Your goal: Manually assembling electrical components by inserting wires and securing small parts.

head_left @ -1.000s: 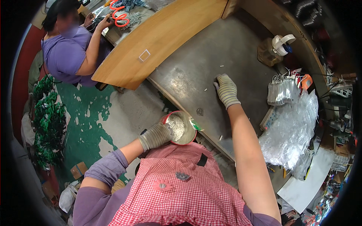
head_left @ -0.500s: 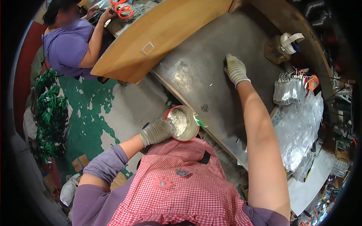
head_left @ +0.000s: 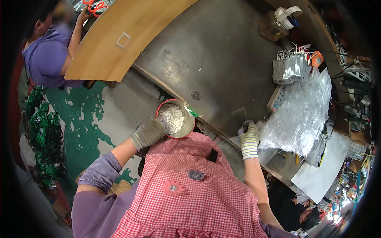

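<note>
A round tub with a red rim (head_left: 188, 127) is held against my checked apron (head_left: 178, 166), below the table's front edge. Many thin white sticks (head_left: 171, 117) lie inside it. My left hand (head_left: 149, 133), in a striped glove, grips the tub at its left side. My right hand (head_left: 249, 141), gloved alike, is at the table's front edge beside the clear plastic bags (head_left: 293, 115). Its fingers are curled in, and whatever they may hold is hidden. On the grey tabletop (head_left: 214, 47) are a small white bit (head_left: 200, 70) and a dark crumpled scrap (head_left: 195, 95).
A wooden board (head_left: 115, 43) borders the table on the left, with a co-worker in purple (head_left: 47, 57) beyond. At the far right stand a plastic jug (head_left: 274, 25) and a bundle of clear packs (head_left: 290, 67). Green tinsel (head_left: 43, 135) is heaped on the floor. Another person (head_left: 287, 210) shows lower right.
My right hand has drawn back from the far tabletop to the front edge, its fingers curling. My left hand stays on the tub. The whole view has shifted.
</note>
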Demonstrator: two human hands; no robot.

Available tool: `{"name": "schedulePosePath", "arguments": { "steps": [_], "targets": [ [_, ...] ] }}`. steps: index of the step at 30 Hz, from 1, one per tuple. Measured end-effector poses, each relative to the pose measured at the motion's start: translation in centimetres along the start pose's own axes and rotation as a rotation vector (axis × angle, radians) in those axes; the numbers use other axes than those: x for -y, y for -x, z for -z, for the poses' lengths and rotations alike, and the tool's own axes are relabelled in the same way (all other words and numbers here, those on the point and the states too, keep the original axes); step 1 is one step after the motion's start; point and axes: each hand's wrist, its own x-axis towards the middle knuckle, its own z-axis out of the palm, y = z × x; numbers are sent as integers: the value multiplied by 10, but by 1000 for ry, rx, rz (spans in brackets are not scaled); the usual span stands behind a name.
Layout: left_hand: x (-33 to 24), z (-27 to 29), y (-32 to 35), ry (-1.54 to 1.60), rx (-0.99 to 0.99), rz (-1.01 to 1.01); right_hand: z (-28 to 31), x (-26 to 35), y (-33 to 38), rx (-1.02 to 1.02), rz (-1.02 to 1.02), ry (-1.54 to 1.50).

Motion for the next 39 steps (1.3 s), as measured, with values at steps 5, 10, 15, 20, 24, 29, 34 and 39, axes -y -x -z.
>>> {"name": "schedulePosePath", "arguments": {
  "steps": [5,10,15,20,24,29,34,39],
  "targets": [
    [-6,10,-3,-52,83,25,3,8,11,-15,27,237],
    [-12,4,-1,-32,-21,-10,0,10,5,40,54,228],
    [-15,7,-2,-13,-25,-13,-19,86,4,76,270,-358],
    [-14,5,2,-11,1,9,-27,161,-10,215,502,-438],
    [-13,-1,6,-42,-55,8,-42,176,-33,155,643,-134],
    [-15,5,10,-20,-68,25,-56,187,-17,426,679,8],
    [-11,1,24,12,-97,32,-13,163,-16,346,450,-652],
    [-4,9,37,4,-82,111,0,78,-26,177,143,-828]
  ]
}}
